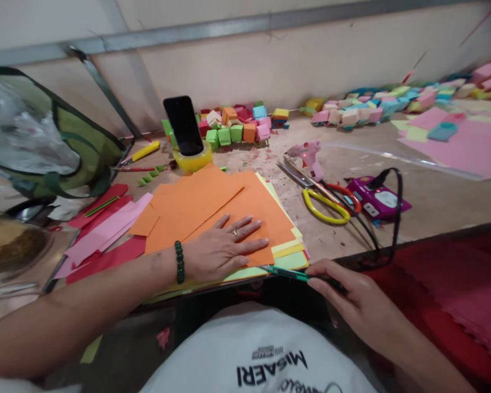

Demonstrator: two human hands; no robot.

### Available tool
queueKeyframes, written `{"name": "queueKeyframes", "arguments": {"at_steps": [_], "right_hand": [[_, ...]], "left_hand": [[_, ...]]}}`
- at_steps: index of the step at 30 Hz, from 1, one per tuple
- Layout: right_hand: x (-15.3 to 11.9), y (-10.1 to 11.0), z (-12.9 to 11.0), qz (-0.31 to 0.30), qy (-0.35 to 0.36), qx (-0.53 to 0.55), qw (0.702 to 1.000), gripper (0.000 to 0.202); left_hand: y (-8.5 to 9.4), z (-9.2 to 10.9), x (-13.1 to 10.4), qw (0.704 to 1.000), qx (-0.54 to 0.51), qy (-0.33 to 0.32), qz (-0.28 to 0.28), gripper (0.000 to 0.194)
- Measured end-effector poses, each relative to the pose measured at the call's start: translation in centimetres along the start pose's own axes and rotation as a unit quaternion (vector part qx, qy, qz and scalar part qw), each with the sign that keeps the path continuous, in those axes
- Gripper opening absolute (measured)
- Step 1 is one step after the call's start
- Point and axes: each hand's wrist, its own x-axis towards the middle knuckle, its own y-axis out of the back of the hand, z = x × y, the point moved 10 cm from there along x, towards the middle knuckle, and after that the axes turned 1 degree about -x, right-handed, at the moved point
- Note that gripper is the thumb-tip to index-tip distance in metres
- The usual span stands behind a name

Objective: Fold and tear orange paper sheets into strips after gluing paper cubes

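Observation:
My left hand point(225, 245) lies flat on orange paper point(200, 191), fingers spread, pressing near the front edge of the sheets. Yellow and green sheets point(290, 259) show beneath the orange ones along the right and front. Between the fingers of my right hand point(339, 286) is a slim green craft knife point(288, 272). Its pale tip points left and meets the front edge of the paper, just below my left fingers. Part of the knife's handle is hidden by my right hand.
A phone point(184, 125) leans upright in a yellow tape roll point(194, 158). Right of the paper lie yellow-handled scissors point(327, 207), a pink glue gun point(310, 158) and a purple power strip point(372, 197) with a looping cord. Folded paper pieces point(237, 131) line the wall; a green bag point(65, 131) stands left.

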Motion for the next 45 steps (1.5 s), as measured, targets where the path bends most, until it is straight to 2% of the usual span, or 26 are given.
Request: {"name": "queueKeyframes", "arguments": {"at_steps": [5, 10, 13, 18, 22, 26, 29, 34, 38, 45], "right_hand": [[0.0, -0.8, -0.3, -0.003, -0.006, 0.010, 1.000, 0.021], [-0.3, -0.4, 0.1, 0.013, -0.018, 0.005, 1.000, 0.023], [-0.4, 0.2, 0.5, 0.027, -0.021, 0.008, 0.999, 0.023], [-0.4, 0.1, 1.1, 0.023, -0.043, 0.025, 0.998, 0.024], [-0.4, -0.2, 0.7, 0.026, -0.047, 0.030, 0.998, 0.023], [-0.2, -0.2, 0.2, 0.025, -0.037, -0.006, 0.999, 0.024], [0.0, -0.3, 0.0, 0.006, -0.024, -0.014, 1.000, 0.025], [0.2, 0.0, -0.5, 0.007, -0.008, -0.023, 1.000, 0.025], [0.3, -0.7, -1.1, -0.013, -0.008, -0.015, 1.000, 0.025], [0.7, -1.5, -2.4, -0.008, 0.010, -0.021, 1.000, 0.022]], "left_hand": [[0.0, 0.0, -0.1, 1.000, -0.003, 0.005, 0.000, 0.050], [-0.1, 0.5, 0.5, 1.000, 0.004, 0.023, 0.001, 0.053], [0.8, 0.9, 0.8, 1.000, -0.001, 0.009, 0.015, 0.054], [2.3, -0.2, -0.2, 0.999, 0.013, -0.034, 0.026, 0.052], [1.2, -0.9, -1.1, 0.998, 0.012, -0.054, 0.007, 0.053], [0.6, -1.0, -1.1, 0.998, 0.016, -0.053, 0.013, 0.053], [0.5, -1.0, -1.0, 0.998, 0.020, -0.053, 0.014, 0.053], [0.4, -1.1, -1.0, 0.998, 0.025, -0.054, 0.005, 0.052], [0.3, -1.1, -1.0, 0.998, 0.028, -0.052, 0.003, 0.053], [0.6, -1.0, -0.9, 0.998, 0.016, -0.054, 0.011, 0.052]]}}
